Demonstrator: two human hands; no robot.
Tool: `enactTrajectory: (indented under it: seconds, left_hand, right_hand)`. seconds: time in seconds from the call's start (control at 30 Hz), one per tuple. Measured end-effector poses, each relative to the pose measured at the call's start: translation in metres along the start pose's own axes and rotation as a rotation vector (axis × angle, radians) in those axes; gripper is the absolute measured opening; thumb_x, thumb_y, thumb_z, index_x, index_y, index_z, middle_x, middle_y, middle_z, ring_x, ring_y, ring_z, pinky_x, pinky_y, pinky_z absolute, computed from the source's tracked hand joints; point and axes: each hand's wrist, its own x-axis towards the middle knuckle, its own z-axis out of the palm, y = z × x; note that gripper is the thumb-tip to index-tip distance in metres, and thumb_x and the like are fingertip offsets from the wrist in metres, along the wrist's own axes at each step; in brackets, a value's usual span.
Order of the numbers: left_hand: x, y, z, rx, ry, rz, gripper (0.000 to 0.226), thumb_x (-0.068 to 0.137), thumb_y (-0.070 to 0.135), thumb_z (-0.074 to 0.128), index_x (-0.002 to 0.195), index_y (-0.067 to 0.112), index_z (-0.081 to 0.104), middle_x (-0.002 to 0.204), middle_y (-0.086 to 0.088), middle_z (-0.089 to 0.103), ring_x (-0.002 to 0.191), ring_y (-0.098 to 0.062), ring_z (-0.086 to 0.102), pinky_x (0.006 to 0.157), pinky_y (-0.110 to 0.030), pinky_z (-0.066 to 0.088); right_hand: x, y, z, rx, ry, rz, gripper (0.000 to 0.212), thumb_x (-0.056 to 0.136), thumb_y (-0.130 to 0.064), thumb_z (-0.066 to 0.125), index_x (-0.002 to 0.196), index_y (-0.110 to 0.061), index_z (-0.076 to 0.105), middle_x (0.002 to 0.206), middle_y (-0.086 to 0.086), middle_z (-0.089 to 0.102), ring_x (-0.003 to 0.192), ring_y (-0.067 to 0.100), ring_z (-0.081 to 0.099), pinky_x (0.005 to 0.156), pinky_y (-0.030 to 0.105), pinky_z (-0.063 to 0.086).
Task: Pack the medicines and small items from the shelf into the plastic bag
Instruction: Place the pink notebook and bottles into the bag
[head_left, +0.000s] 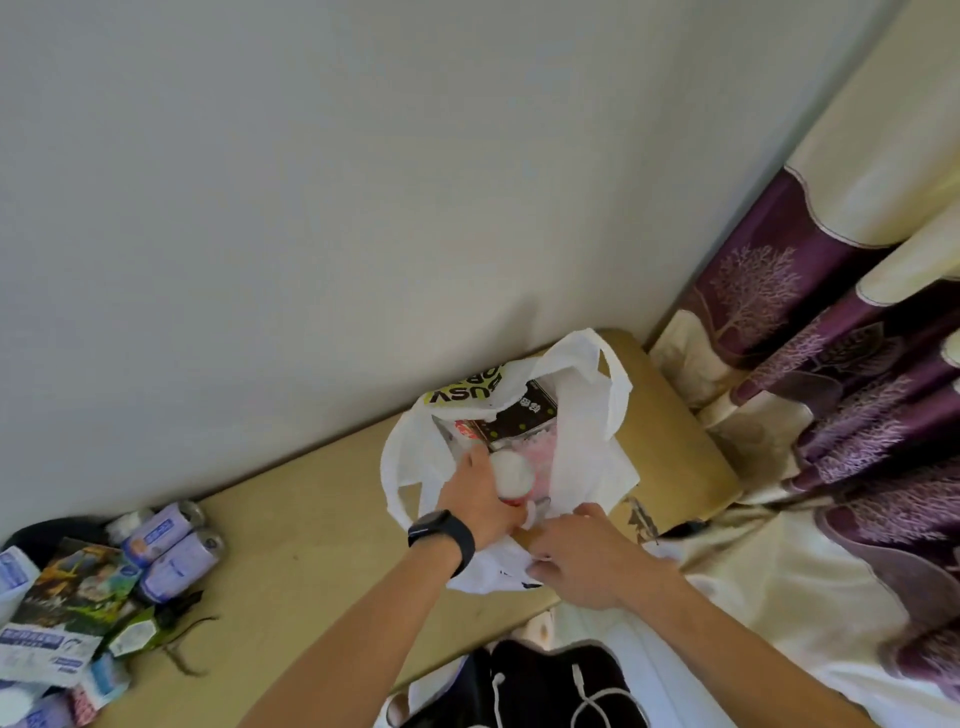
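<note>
From the head camera: the white plastic bag (576, 467) stands open on the tan shelf (311, 551), pushed up near the pale wall (311, 208), handles flopping up and yellow-green lettering showing on its far side. The left hand (475, 501), a dark smartwatch (441, 535) on its wrist, is right in the bag's mouth, fingers curled round a white-capped bottle (511, 473) with a bit of red at its lower end. The bottle sits inside the opening, just in front of a dark box (519, 415) with white dots and beside a pink packet (543, 454) already in there. Over to the right hand (592, 558): it's at the bag's near edge, fingertips bent in and pinching the white plastic, with the thumb hidden from here. Far left on the shelf, well apart from the bag, lies a heap of things: purple cans (174, 553) on their sides and a pile of boxes and packets (67, 613) overlapping one another. A purple-and-cream curtain (831, 374) with a tree pattern hangs on the right, and a white cable (587, 696) snakes over something black at the bottom edge
</note>
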Motion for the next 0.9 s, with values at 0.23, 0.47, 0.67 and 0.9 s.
enactTrajectory:
  seconds: [0.23,0.47,0.67,0.9]
  left_hand:
    - [-0.006,-0.058,0.002,0.360,-0.036,-0.133,0.075,0.077,0.058,0.065,0.132,0.017,0.034,0.125,-0.007,0.054,0.107,-0.032,0.059,0.079,-0.036,0.047]
    - [-0.003,-0.082,-0.005,0.500,-0.184,-0.147,0.090,0.079,0.061,0.062,0.149,0.025,0.018,0.142,-0.005,0.044,0.118,-0.033,0.054,0.090,-0.042,0.048]
    - [0.025,-0.069,-0.016,0.495,-0.163,0.005,0.064,0.080,0.039,0.070,0.135,0.022,0.042,0.133,-0.004,0.045,0.118,-0.028,0.047,0.092,-0.041,0.047]
    - [0.064,-0.060,-0.041,0.304,-0.112,-0.027,0.030,0.092,0.032,0.054,0.119,0.017,0.054,0.102,-0.005,0.062,0.085,-0.023,0.059,0.066,-0.032,0.048]
  right_hand:
    - [0.004,0.002,-0.008,0.063,-0.013,0.040,0.037,0.096,-0.051,0.036,0.108,-0.035,0.067,0.118,-0.003,0.057,0.117,0.020,0.048,0.113,0.049,0.012]
    - [0.033,0.006,-0.029,-0.029,-0.033,0.112,0.055,0.092,-0.061,0.032,0.061,-0.020,0.050,0.083,0.000,0.057,0.095,0.023,0.050,0.106,0.047,0.024]
    - [0.087,0.030,-0.061,0.035,0.291,0.207,0.033,0.102,-0.032,0.037,0.098,-0.011,0.063,0.101,0.007,0.059,0.095,0.025,0.055,0.080,0.037,0.048]
    - [0.105,0.110,-0.068,-0.234,0.062,0.538,0.092,0.081,-0.066,0.055,0.153,-0.023,0.017,0.162,0.011,0.012,0.149,0.035,0.009,0.116,0.053,0.019]
